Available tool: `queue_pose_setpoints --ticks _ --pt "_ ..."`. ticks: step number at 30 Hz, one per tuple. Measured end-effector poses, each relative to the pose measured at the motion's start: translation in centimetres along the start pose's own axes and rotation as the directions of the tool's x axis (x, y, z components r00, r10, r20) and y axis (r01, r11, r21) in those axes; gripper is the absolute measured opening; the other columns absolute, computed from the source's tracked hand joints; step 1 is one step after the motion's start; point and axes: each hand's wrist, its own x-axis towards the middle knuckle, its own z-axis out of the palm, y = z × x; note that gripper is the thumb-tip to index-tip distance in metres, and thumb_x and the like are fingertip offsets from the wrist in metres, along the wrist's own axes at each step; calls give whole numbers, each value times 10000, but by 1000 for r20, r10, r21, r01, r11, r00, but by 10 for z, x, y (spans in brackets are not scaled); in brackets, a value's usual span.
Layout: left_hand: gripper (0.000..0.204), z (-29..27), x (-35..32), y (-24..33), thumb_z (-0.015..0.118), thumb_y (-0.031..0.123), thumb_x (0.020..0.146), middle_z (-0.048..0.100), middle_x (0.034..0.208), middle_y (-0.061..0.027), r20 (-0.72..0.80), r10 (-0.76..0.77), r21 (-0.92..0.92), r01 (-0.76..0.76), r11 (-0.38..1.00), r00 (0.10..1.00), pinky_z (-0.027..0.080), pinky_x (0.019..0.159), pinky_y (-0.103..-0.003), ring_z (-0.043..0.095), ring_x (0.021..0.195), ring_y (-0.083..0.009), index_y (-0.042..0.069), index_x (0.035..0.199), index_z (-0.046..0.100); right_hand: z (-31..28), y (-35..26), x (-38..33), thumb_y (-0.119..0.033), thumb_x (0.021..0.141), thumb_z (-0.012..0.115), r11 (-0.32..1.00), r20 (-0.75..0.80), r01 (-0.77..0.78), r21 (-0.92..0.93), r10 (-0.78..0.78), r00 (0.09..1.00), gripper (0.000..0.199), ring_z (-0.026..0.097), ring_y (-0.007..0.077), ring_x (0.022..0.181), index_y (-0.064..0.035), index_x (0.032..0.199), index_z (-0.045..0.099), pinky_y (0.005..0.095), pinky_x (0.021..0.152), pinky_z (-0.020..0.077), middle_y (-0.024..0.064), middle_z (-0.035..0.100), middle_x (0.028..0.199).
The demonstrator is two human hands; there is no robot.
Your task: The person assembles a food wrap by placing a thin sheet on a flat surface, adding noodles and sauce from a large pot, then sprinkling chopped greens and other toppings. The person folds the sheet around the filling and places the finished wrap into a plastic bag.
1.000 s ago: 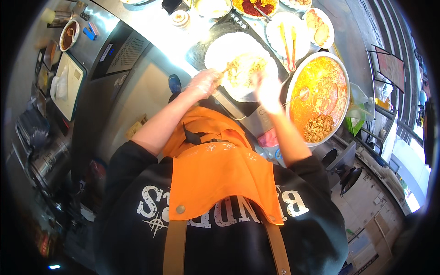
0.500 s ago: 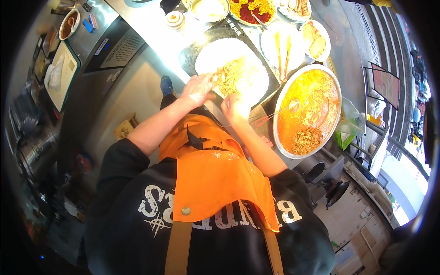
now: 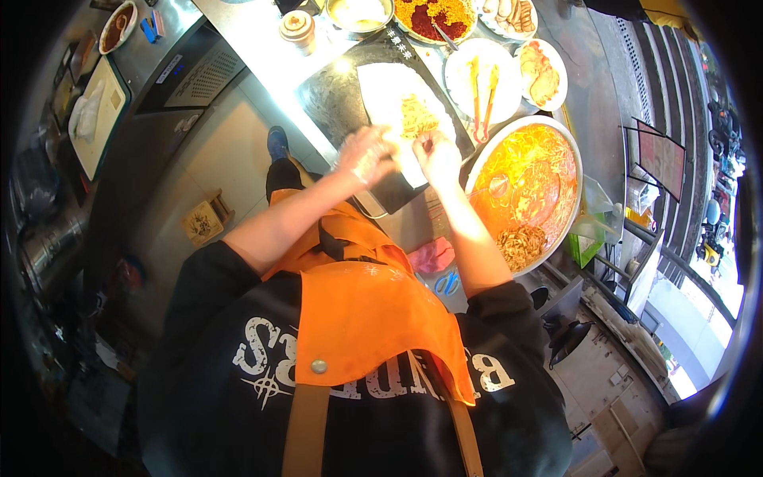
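A thin white pancake (image 3: 383,89) lies on a dark flat board, its left side folded inward into a long strip. Shredded yellowish filling (image 3: 416,118) sits on it, in strong glare. My left hand (image 3: 367,156) is at the near left edge of the pancake, its fingers apart and slightly blurred. At the near right part, my right hand (image 3: 439,159) has its fingertips pinched together on the pancake's edge, close to the filling.
Right of the board (image 3: 327,99) stands a large bowl of orange-red broth (image 3: 528,179) with shreds and a ladle. Beyond are a plate with tongs (image 3: 482,95), a plate of sliced food (image 3: 540,75), a bowl of yellow and red toppings (image 3: 433,17) and a lidded jar (image 3: 297,30).
The round, spread-out pancake is now folded in from the left, baring more of the board. My right hand has moved right and farther away; my left hand has shifted right.
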Motion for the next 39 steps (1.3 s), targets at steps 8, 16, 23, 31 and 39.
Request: queue_pose_setpoints --ticks 8,16,23,31,39 --pt "465 31 5 6 705 202 938 588 1516 -70 114 -166 94 156 983 979 441 1106 -497 536 1360 -327 133 1398 673 -7 10 -16 -256 894 803 995 -79 48 91 -40 996 207 716 335 789 -67 905 720 444 747 567 140 722 861" --pt "404 40 13 -7 634 183 927 676 1385 -122 3 -64 148 63 987 998 502 1069 -478 605 1289 -365 88 1313 705 4 41 -81 -188 843 795 909 -64 -141 -392 125 990 137 701 345 959 -101 898 704 474 858 555 125 711 1000" --pt "443 38 14 -5 646 131 875 671 1370 -144 64 -98 143 88 986 993 520 1030 -501 604 1276 -377 92 1314 691 36 51 -50 -227 958 693 811 -396 -397 -430 226 890 211 736 385 827 -26 893 691 470 779 599 186 726 927" --pt "435 38 10 2 660 161 842 672 1360 -90 -1 -54 116 54 992 999 500 998 -480 595 1279 -340 140 1275 700 -25 35 -30 -308 823 850 858 -8 -368 -359 391 920 318 780 364 853 -1 884 793 447 827 606 188 782 848" --pt "260 83 8 3 550 225 966 662 1285 -43 -156 -48 235 84 968 987 468 981 -434 587 1183 -267 181 1185 684 -31 -82 55 -189 800 798 963 317 156 -218 -81 945 140 769 347 846 -71 873 810 454 814 612 195 766 849"
